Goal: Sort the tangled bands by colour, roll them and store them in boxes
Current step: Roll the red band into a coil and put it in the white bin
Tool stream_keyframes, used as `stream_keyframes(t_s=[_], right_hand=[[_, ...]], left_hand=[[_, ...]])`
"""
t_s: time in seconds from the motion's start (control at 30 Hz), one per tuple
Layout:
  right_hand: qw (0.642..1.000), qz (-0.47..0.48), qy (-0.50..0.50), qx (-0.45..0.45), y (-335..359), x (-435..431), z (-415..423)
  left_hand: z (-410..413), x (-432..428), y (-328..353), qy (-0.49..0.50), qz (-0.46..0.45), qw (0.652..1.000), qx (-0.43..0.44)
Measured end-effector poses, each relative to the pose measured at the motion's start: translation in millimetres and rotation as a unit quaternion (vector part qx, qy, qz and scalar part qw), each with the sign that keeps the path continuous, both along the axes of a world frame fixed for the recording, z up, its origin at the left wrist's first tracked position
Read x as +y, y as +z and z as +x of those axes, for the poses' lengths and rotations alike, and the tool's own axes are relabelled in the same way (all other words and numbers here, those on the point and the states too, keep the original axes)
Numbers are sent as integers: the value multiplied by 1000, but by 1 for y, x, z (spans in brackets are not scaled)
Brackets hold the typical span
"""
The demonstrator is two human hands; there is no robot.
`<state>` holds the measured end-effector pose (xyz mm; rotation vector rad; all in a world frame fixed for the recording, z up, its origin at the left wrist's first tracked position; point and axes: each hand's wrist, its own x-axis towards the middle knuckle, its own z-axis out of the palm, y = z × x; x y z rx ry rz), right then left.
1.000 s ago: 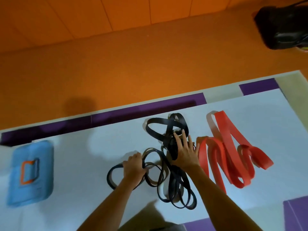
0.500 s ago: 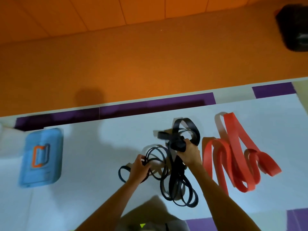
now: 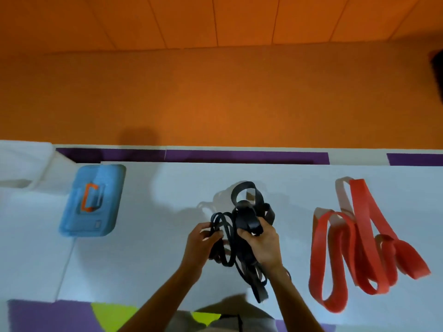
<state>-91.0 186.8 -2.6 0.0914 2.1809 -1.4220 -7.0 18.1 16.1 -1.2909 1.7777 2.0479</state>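
Black bands, red bands, blue box, white mat

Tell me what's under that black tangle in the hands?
Only the pale surface and a faint shadow show beneath the black bands, which the left hand and right hand grip. The patch directly behind bundle and hands is hidden.

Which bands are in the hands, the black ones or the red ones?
The black bands: both the left hand and the right hand grip that tangle. The red bands lie untouched to the right.
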Motion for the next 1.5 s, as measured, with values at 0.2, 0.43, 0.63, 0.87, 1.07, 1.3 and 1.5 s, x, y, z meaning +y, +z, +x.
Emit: stream_keyframes(t_s=[0.2,0.43,0.63,0.87,1.07,1.3,1.5], right_hand=[[998,-17,45,41,50,-62,45],[986,-88,105,100,122,-174,119],[964,-164,168,127,174,-291,196],[930,-207,278,121,195,-433,288],[902,-218,359,103,188,-553,366],[867,-247,428,64,174,-704,439],[856,-257,447,40,175,-845,493]], left_hand=[[59,-61,48,46,12,996,76],[158,-169,108,101,-47,978,178],[262,-269,154,151,-126,951,237],[393,-367,182,260,-178,920,234],[490,-443,175,367,-219,882,200],[568,-564,165,431,-256,850,163],[616,-688,179,447,-256,849,119]])
